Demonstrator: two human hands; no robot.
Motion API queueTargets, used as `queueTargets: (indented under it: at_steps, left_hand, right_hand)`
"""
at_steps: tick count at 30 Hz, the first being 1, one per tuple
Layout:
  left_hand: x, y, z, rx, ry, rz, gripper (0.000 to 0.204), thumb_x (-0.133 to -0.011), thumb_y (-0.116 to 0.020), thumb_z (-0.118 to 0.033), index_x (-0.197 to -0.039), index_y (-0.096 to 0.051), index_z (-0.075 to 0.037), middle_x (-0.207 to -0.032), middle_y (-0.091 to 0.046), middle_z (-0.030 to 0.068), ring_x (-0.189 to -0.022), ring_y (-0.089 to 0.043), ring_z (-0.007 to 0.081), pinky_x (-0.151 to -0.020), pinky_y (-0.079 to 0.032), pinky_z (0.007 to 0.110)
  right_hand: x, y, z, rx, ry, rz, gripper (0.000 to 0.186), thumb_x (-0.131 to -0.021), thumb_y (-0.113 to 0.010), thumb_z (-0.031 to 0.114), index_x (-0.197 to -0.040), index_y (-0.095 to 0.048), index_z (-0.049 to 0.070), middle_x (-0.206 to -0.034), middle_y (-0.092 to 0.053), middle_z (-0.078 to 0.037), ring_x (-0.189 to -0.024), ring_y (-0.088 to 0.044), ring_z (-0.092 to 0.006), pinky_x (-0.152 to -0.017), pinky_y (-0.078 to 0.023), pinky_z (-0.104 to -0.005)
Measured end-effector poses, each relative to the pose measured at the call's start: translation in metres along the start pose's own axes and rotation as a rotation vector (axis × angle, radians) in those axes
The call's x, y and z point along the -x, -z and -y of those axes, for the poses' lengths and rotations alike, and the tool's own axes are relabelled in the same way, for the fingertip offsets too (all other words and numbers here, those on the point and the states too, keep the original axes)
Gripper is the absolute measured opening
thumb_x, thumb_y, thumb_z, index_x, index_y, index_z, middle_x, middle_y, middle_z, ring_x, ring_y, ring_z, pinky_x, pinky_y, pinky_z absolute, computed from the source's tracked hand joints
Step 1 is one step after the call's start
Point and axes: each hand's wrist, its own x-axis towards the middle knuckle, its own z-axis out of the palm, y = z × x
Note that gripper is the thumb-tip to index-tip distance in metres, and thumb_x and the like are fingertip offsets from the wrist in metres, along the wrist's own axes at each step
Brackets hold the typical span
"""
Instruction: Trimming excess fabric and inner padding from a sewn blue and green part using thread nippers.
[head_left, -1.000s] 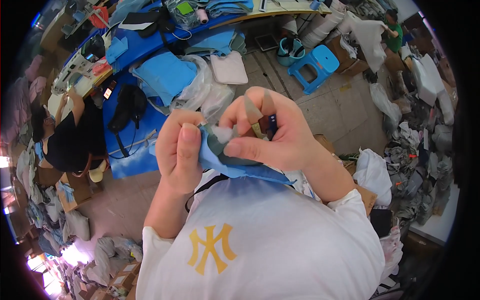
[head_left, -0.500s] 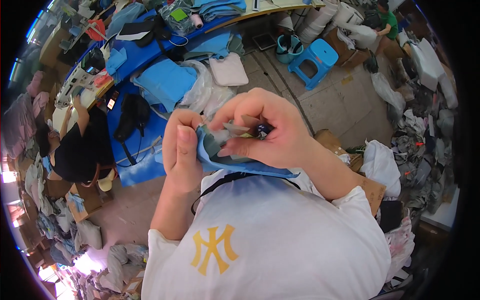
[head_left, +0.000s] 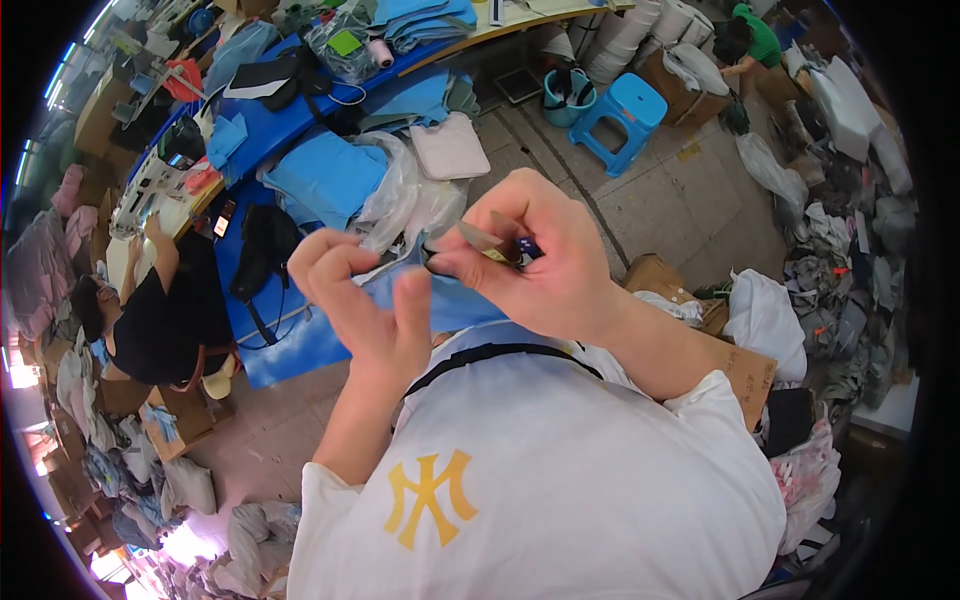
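My left hand is curled at the edge of a light blue cloth piece with a greyish inner side, held in front of my chest. Its fingers bend over the cloth and its thumb stands up apart from them. Closed beside it, my right hand grips what look like small thread snips. A flat grey blade shows above the fingers, and a dark blue part sits in the palm. Thumb and fingertips of the right hand meet at the cloth's upper edge; the snips' tips are partly hidden.
A blue-topped table holds stacked blue cloth, clear plastic, a pale pink pad and a black bag. A blue stool stands beyond. One person sits at a sewing machine on the left; another bends far right.
My left hand has loosened, its thumb moving away from the fingers. The cloth has shifted and turned between my hands, and its right-hand flap no longer shows below my right hand.
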Motion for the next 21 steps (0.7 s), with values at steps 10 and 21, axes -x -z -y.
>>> queueTargets:
  at_steps: [10,21]
  left_hand:
    - [-0.003,0.008,-0.005,0.618,0.406,0.329,0.015,-0.102,-0.056,-0.014,-0.100,-0.056,0.001,-0.095,-0.056,0.0089,-0.084,-0.050,0.0183,-0.076,-0.041,0.028]
    - [0.007,0.001,-0.005,1.145,0.451,0.220,0.018,-0.104,-0.053,-0.017,-0.103,-0.058,-0.001,-0.109,-0.058,0.0095,-0.096,-0.053,0.0189,-0.087,-0.041,0.028]
  right_hand:
    - [-0.003,0.004,-0.001,-0.076,-0.172,0.007,0.033,-0.084,-0.078,-0.001,-0.087,-0.046,0.009,-0.079,-0.064,-0.002,-0.068,-0.056,-0.0034,-0.059,-0.045,-0.0193]
    - [-0.013,0.007,0.018,-0.608,-0.633,0.022,0.035,-0.085,-0.077,0.002,-0.093,-0.044,0.012,-0.087,-0.071,-0.013,-0.046,-0.047,-0.0034,-0.037,-0.034,-0.0198]
